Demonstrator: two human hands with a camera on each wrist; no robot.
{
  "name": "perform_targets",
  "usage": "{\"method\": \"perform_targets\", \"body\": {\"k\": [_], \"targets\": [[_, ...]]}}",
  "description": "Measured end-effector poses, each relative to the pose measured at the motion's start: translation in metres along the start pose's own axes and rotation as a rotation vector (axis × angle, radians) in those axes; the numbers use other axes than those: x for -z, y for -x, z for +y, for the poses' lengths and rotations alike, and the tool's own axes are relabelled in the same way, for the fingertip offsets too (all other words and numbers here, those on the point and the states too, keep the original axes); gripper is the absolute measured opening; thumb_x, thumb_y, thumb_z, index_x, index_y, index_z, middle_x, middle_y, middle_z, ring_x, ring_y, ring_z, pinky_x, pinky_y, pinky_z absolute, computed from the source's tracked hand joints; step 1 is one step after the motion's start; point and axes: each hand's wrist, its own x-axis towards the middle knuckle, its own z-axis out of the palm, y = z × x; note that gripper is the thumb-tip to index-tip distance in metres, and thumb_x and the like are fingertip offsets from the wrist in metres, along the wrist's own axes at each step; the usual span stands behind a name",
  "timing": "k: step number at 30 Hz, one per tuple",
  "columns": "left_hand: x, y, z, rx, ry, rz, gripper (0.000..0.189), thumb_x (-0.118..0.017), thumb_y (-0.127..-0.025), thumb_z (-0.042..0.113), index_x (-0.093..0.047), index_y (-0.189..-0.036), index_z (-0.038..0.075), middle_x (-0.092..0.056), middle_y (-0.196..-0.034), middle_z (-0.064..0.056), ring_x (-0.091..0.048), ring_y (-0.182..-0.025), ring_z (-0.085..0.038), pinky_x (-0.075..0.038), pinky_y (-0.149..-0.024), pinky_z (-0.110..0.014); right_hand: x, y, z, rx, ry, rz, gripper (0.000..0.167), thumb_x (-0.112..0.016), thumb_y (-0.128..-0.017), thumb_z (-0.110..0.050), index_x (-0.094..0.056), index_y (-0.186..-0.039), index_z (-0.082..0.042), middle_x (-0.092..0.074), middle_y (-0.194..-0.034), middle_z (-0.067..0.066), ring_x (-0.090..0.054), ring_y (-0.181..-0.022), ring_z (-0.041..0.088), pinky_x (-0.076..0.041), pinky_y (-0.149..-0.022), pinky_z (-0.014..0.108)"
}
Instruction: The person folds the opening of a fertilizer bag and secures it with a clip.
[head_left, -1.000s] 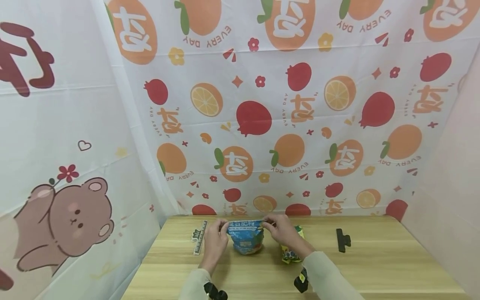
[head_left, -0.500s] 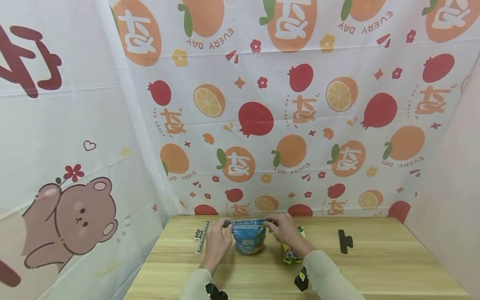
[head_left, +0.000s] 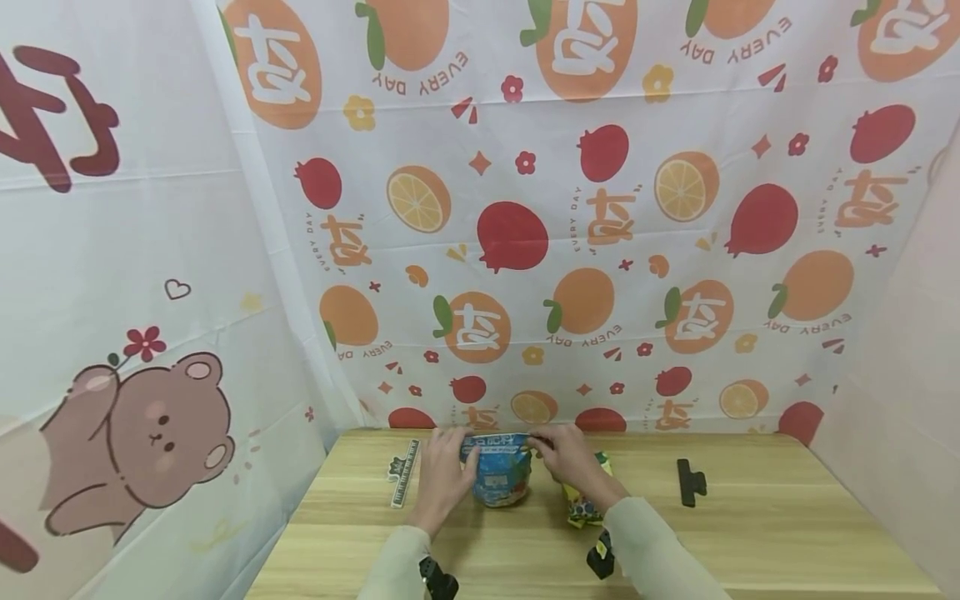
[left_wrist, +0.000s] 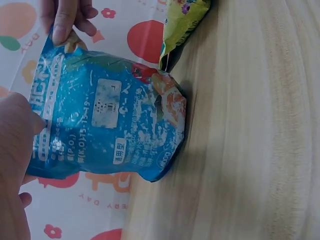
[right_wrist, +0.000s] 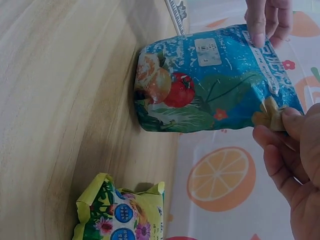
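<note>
A blue fertilizer bag (head_left: pixel 501 477) printed with vegetables stands upright on the table. My left hand (head_left: pixel 444 472) grips its top edge at the left, thumb on the front and fingers behind. In the left wrist view, that thumb (left_wrist: pixel 30 117) lies over the printed band near the top. At the other top corner my right hand (head_left: pixel 567 457) pinches the bag; the right wrist view shows thumb and forefinger there at a crumpled, tan-coloured part (right_wrist: pixel 270 115). Under my right forearm lies a yellow-green flower-printed packet (head_left: pixel 582 504), partly hidden in the head view.
Left of my left hand lies a ruler-like strip (head_left: pixel 405 475) with a dark figure on its side. A black clip (head_left: pixel 689 482) lies to the right on the wooden table (head_left: pixel 780 533). A fruit-printed cloth (head_left: pixel 637 317) hangs behind the table's far edge.
My left hand has slid rightward along the bag's top edge, its thumb now further in over the front. My right hand stays at its corner, and the bag stands where it was.
</note>
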Motion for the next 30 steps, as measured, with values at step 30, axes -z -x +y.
{"method": "perform_targets", "body": {"k": [30], "targets": [[-0.017,-0.024,0.04,-0.348,-0.002,-0.136,0.01,-0.071,-0.095,0.02,-0.071,-0.105,0.018,-0.075,-0.097,0.003,-0.07,-0.091,-0.016,-0.051,-0.082,-0.038,0.003,0.003,-0.004,0.05,0.085,0.013,0.024,-0.07,-0.096,-0.016,-0.077,-0.118,-0.022,-0.078,-0.106,-0.001,-0.062,-0.076,0.005,-0.046,-0.063,0.019]]}}
